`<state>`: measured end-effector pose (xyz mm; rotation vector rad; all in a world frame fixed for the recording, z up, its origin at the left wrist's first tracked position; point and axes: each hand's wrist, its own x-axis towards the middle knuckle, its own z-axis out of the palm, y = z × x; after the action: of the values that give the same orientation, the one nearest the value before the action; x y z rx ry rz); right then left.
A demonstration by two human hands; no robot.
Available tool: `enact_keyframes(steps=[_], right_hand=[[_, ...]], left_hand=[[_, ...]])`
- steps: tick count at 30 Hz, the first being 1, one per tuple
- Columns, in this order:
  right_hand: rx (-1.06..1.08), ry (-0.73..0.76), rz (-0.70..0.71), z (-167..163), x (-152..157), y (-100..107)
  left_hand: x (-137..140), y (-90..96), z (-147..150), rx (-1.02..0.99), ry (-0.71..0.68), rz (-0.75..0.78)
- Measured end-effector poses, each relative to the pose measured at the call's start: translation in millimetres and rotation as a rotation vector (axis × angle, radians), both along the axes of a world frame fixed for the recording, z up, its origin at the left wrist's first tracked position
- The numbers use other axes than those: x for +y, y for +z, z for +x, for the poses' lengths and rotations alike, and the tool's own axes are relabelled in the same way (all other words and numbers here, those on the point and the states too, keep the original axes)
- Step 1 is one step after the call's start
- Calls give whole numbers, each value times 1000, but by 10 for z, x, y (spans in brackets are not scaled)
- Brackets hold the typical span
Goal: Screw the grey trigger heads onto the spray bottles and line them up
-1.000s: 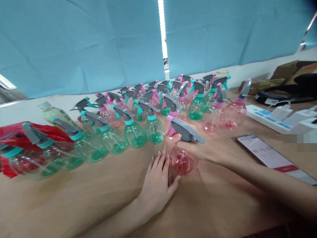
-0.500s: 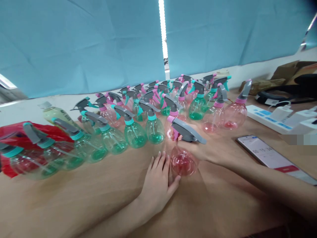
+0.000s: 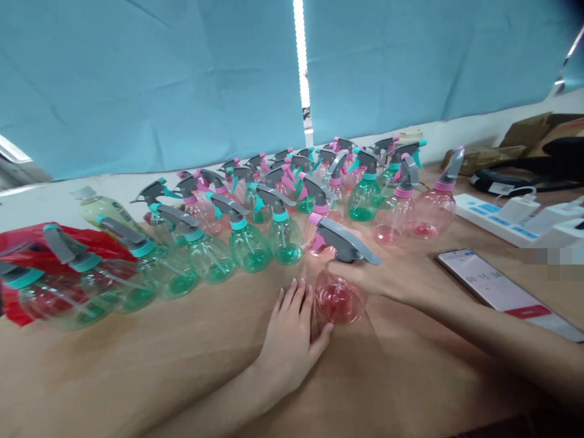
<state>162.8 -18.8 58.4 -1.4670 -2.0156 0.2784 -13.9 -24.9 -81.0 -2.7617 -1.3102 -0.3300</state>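
A pink see-through spray bottle (image 3: 338, 301), with a grey spray head and pink trigger, stands upright in front of me. My right hand (image 3: 365, 275) reaches round behind its neck and grips it just below the spray head; most of those fingers are hidden. Flat on the table, my left hand (image 3: 292, 331) has its fingers stretched out along the bottle's left side, the thumb near its base. Just behind the held bottle stands another pink spray bottle (image 3: 319, 208), partly covered. A green spray bottle (image 3: 286, 240) is the nearest one beyond my left fingertips.
Several green and pink spray bottles stand in rows across the back of the table (image 3: 191, 359). At the left are a red plastic bag (image 3: 104, 240) and a pale drink bottle (image 3: 109, 210). A phone (image 3: 506, 292) and a white power strip (image 3: 497, 219) lie at right.
The fingers of my right hand have shifted slightly behind the spray head, showing less by the trigger. The bottle and my left hand are almost unmoved.
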Motion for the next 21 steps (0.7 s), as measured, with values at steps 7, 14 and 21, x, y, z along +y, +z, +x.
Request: enact_keyframes(steps=[7, 14, 21], right_hand=[[38, -32, -7, 46, 82, -218], [-22, -96, -61, 19, -3, -106], [16, -31, -9, -65, -103, 104]], left_hand=[[-5, 31, 9, 27, 9, -6], [7, -12, -1, -10, 3, -1], [0, 7, 3, 0, 6, 0]])
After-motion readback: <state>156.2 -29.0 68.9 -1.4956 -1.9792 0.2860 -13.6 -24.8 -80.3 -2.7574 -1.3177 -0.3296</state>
